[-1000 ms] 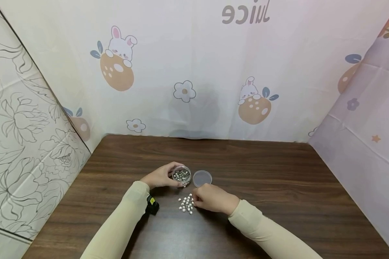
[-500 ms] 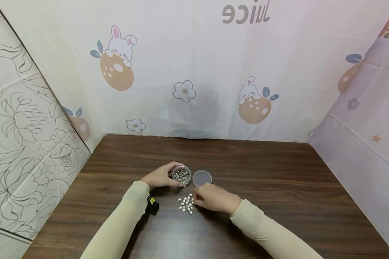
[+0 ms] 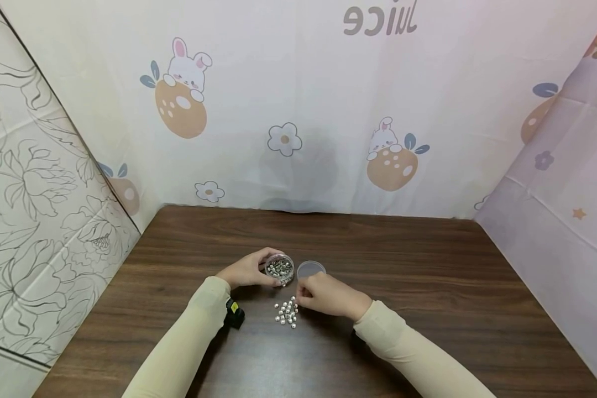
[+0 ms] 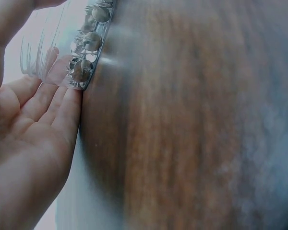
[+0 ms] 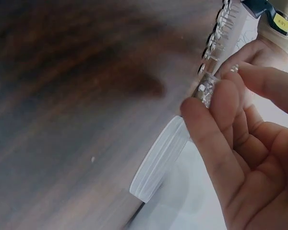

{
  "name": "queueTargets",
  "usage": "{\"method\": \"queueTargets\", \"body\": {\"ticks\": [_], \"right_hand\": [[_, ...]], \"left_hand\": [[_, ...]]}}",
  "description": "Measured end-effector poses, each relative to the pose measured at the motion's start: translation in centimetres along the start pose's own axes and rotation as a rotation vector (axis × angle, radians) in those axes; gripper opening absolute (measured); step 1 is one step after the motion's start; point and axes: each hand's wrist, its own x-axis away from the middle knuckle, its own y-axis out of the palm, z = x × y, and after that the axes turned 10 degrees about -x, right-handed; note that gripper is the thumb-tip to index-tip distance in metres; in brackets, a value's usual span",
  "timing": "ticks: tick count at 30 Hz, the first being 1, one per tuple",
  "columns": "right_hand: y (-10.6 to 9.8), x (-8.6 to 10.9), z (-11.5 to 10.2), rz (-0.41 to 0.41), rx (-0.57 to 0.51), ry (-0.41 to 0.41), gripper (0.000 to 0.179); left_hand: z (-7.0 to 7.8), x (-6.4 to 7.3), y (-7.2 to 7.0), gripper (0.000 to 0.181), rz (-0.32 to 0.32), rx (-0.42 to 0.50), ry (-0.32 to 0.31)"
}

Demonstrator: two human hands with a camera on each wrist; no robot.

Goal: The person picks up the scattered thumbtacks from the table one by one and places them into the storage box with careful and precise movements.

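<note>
My left hand [image 3: 251, 270] grips a clear round jar [image 3: 280, 281] from its left side, thumb and fingers around the wall. Inside are many small silvery studs with prongs, seen in the left wrist view through the jar's wall [image 4: 48, 28]. Just right of a loose group of studs [image 3: 287, 311] on the table is my right hand [image 3: 325, 296], its fingers curled. A small shiny stud [image 5: 234, 68] shows at its thumb tip, pinched against a finger. Behind the right hand lies the clear round lid [image 3: 308, 269], partly covered by the knuckles.
The dark wooden table [image 3: 403, 260] runs back to a printed curtain [image 3: 328, 138]. A black wrist camera [image 3: 235, 315] with a yellow label sits under the left forearm. A patterned panel [image 3: 45, 182] stands along the left side.
My right hand has lifted and shifted slightly forward from beside the studs, now overlapping the lid's near edge. The left hand and jar stay in place.
</note>
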Motion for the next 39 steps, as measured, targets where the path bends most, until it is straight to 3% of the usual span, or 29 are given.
{"method": "queueTargets", "body": {"ticks": [12,20,31,39], "right_hand": [[-0.4,-1.5,0.0,0.176,-0.046,-0.016,0.009],[-0.3,-2.9,-0.2,0.24,-0.061,0.003,0.008],[-0.1,-4.6,0.3,0.26,-0.043,-0.015,0.009],[-0.2,-5.4,0.7,0.258,-0.026,0.042,0.009]], "left_hand": [[-0.2,-0.1,0.0,0.066,-0.008,0.005,0.014],[-0.2,0.0,0.0,0.068,-0.007,-0.009,0.003],[-0.3,0.0,0.0,0.066,-0.012,0.0,0.005],[-0.2,0.1,-0.2,0.067,-0.021,-0.01,-0.004]]}}
